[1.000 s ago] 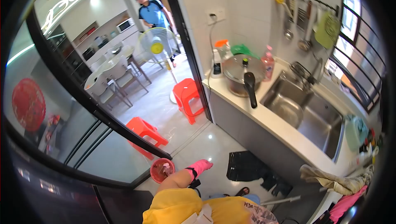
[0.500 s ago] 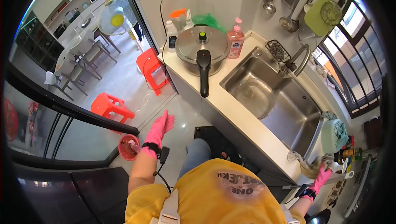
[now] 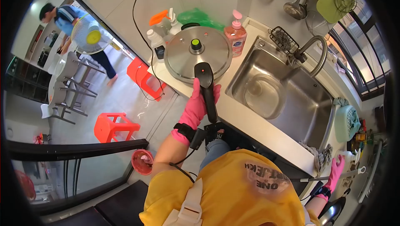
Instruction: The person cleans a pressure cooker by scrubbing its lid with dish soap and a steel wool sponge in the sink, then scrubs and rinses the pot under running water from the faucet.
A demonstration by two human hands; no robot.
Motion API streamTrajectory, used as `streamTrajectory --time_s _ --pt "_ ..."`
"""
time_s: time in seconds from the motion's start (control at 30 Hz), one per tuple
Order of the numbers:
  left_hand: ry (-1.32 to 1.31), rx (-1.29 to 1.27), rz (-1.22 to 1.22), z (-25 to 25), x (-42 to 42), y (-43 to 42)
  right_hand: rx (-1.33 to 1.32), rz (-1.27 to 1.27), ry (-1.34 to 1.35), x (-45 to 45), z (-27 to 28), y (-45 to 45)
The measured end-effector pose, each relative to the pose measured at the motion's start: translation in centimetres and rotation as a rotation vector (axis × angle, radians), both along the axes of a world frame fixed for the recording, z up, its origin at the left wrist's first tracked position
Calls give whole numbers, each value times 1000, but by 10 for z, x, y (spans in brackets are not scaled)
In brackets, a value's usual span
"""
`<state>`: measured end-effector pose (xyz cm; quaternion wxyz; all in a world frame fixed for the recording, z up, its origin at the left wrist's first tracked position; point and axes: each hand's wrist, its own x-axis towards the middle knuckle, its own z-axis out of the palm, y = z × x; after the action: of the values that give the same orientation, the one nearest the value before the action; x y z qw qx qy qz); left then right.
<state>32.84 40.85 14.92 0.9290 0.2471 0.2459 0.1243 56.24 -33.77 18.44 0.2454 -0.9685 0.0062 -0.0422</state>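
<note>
My left hand [image 3: 195, 108], in a pink glove, is closed round the long black handle [image 3: 208, 97] of the pressure cooker [image 3: 183, 55], thumb on one side and fingertips on the other. The steel cooker stands on the counter with its lid on. At the lower right my right hand [image 3: 334, 174], also gloved in pink, has its fingers stretched out and holds nothing that I can see. Beside it a grey rag [image 3: 323, 157] hangs at the counter's edge by the sink. A white object [image 3: 352, 156] is close to its fingertips.
Right of the cooker are a pink soap bottle [image 3: 236, 36] and a steel sink [image 3: 302, 109] with a clear round lid or bowl [image 3: 265, 96]. Spray bottles [image 3: 160, 26] stand behind. Red stools [image 3: 114, 127], a red bin [image 3: 142, 161], a fan [image 3: 88, 36] and another person [image 3: 66, 19] are leftward.
My left hand has moved up from beside the counter onto the cooker's handle. My right hand has let go of the rag. The other person has bent forward, and my view has shifted.
</note>
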Motion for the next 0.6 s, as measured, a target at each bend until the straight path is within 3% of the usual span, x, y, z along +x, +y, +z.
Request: streamTrajectory --time_s 0.1,0.17,0.3,0.47,0.6 --pt "1 -44 36 3 5 -3 63 139 -48 8 10 54" --pt "-13 -195 58 -4 2 -1 105 75 84 6 31 127" --pt "55 -189 4 5 -26 6 205 279 172 33 20 214" --pt "100 -87 -56 9 -54 0 294 588 207 83 -37 309" --pt "135 -108 -39 14 -64 -16 190 743 576 123 -104 369"
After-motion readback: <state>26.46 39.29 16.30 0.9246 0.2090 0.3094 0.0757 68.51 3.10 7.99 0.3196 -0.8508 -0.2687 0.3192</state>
